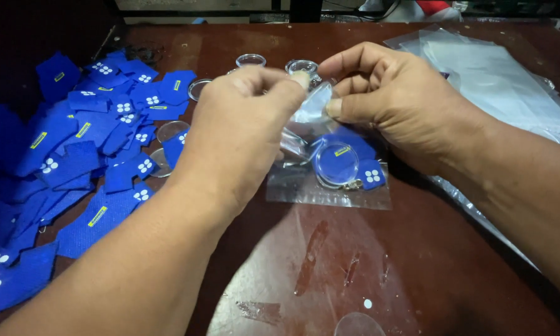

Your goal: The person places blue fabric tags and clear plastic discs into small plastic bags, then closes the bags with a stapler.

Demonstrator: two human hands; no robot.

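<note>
clear plastic pouch (327,186) just below the fingers (333,107), its mouth pinched between left hand (239,134) and right hand (395,102), blue patch (354,149) and round clear case (336,163) inside. likely to spill if either pinch slackens. further left, blue patches (74,162) heaped on the bench (417,261); beyond, loose clear discs (250,60), easily knocked.

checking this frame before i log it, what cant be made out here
Head view:
- Opening of the clear plastic bag: hidden by the left hand and right hand.
- Pile of blue fabric pieces: cut off by the left edge.
- Clear round piece: cut off by the bottom edge.
</note>
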